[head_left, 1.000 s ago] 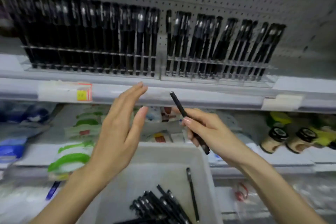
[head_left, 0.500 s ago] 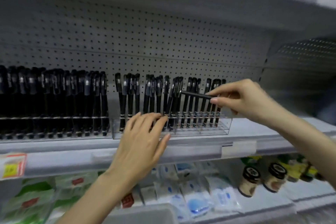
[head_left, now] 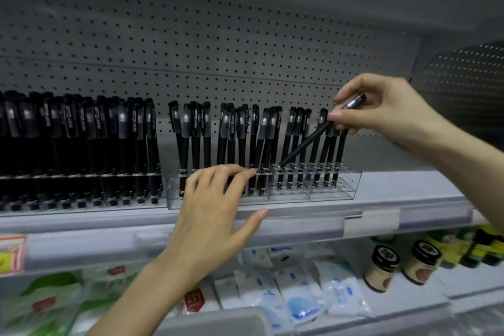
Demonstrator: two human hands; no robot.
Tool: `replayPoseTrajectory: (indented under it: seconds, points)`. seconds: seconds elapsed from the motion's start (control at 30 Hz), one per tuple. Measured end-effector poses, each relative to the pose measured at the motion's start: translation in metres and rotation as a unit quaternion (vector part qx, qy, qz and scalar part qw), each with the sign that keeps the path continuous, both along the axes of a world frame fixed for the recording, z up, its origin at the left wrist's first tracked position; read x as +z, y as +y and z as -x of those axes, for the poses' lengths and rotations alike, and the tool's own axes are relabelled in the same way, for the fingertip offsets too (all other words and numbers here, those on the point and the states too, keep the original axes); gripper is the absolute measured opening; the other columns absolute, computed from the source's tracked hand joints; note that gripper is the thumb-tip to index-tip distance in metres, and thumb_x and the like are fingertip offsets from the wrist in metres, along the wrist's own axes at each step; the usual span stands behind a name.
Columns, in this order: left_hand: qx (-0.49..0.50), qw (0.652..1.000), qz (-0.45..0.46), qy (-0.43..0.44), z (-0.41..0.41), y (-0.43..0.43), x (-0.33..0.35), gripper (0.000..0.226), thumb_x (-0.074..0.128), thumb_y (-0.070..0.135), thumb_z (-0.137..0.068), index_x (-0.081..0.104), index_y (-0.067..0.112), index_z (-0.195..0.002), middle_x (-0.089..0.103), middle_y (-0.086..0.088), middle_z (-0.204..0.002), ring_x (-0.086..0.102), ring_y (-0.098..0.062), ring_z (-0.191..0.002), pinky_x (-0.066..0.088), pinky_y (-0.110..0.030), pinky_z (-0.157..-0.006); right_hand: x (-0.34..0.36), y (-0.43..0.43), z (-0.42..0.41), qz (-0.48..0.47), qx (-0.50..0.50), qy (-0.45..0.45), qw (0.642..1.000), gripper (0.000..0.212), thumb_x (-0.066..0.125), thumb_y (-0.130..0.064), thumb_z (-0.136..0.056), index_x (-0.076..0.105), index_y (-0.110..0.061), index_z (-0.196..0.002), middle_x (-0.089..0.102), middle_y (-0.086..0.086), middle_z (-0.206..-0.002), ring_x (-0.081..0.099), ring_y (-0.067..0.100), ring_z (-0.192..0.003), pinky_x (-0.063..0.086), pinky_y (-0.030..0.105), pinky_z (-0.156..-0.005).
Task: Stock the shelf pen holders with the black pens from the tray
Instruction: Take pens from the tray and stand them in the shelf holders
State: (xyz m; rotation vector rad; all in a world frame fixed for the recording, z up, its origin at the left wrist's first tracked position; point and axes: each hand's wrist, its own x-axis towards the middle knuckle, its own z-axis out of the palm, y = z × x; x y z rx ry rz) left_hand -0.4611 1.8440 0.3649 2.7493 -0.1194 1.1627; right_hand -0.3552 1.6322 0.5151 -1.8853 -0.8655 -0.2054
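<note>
I see the right hand [head_left: 381, 109] pinching one black pen [head_left: 305, 146] near its capped end, fingers hiding part of the cap. The slim dark barrel slants down-left, its tip at the top rack of the clear holder [head_left: 351, 185], centre-right of frame. The left hand [head_left: 215, 215], fingers spread, rests on that holder's front, covering several pens' lower halves. A second, packed holder [head_left: 81, 199] is cut off at the left edge.

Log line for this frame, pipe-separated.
phase: inserting | left hand rests on clear holder | right hand pinches black pen, tilted, tip at a slot
</note>
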Motion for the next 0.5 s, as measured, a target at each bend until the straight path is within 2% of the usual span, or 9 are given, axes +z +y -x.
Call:
replayPoseTrajectory:
  seconds: [0.23,0.37,0.5]
  points:
    - [-0.001,1.0,-0.001,0.0,-0.001,0.0,-0.001,0.059,0.038,0.06,-0.089,0.055,0.019,-0.127,0.053,0.003,-0.116,0.04,-0.012,-0.111,0.02,-0.03,-0.1,-0.005,0.012,-0.009,-0.09,0.003,0.014,0.996,0.014,0.065,-0.006,-0.084,0.058,-0.008,-0.096,0.068,0.01,-0.084,0.066,0.011,-0.065,0.054,0.018,-0.062]
    - [-0.006,1.0,0.007,0.001,-0.002,0.0,-0.002,0.059,0.036,0.062,-0.089,0.054,0.02,-0.127,0.052,0.003,-0.116,0.04,-0.013,-0.111,0.02,-0.03,-0.1,-0.012,0.021,-0.01,-0.104,-0.047,-0.075,0.991,0.032,0.069,-0.007,-0.084,0.047,-0.006,-0.108,0.065,0.01,-0.072,0.066,0.014,-0.06,0.056,0.024,-0.057]
    - [-0.011,1.0,0.012,0.003,-0.002,0.0,-0.003,0.06,0.033,0.063,-0.091,0.054,0.02,-0.127,0.051,0.004,-0.118,0.04,-0.012,-0.112,0.019,-0.03,-0.101,-0.025,0.033,-0.007,-0.099,-0.054,-0.122,0.986,0.039,0.072,-0.011,-0.081,0.041,-0.015,-0.102,0.062,0.004,-0.062,0.066,0.015,-0.055,0.052,0.021,-0.052]
